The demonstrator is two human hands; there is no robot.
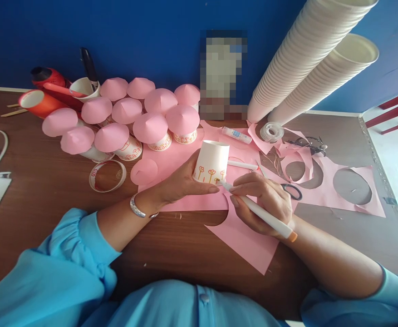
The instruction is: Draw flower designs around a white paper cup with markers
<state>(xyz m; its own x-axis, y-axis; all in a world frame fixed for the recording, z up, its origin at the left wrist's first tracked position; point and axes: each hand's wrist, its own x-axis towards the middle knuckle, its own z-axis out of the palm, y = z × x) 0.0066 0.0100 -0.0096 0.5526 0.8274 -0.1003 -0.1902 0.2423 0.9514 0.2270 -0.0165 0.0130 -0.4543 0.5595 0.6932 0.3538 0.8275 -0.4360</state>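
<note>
My left hand (188,179) is wrapped round an upside-down white paper cup (213,156), its thumb along the lower edge. Red-orange flowers with yellowish stems are drawn round the cup's lower side. In my right hand (267,200) is a white marker pen (263,215) with an orange end, its tip at the cup's drawn flowers. Beneath and behind the hands lies pink paper (253,245) with round pieces cut out. A second white marker (243,165) with a red end rests behind the cup, beside scissors (292,191) partly hidden by my right hand.
Several decorated cups with pink cone tops (150,127) stand at the back left, near a cut cup ring (107,175). Two tall stacks of paper cups (307,59) lean against the blue wall. A glue stick (237,135) and a tape roll (272,132) lie behind the hands.
</note>
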